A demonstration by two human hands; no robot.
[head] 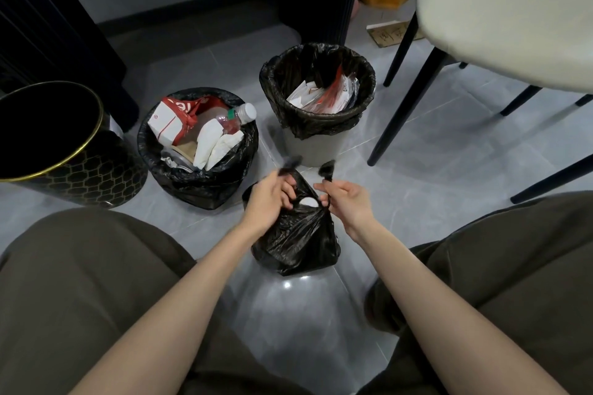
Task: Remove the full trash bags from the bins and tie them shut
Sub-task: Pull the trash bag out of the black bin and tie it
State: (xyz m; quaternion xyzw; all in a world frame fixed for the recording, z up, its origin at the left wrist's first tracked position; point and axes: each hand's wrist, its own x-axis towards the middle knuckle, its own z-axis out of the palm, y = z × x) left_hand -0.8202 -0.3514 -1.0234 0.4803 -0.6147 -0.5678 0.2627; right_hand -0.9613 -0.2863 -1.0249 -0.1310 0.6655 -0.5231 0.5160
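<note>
left hand (268,199), right hand (348,202), gripping black bag (298,240) ends

I saw left hand (268,199) and right hand (348,202) held forward, level, apart; curled fingers (286,191) each pinched trash bag (298,240) top.

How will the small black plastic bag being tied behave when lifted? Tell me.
Small black plastic bag: probably floppy, as its film is crumpled. Likely light, since left hand and right hand pinch only thin twisted ends.
</note>
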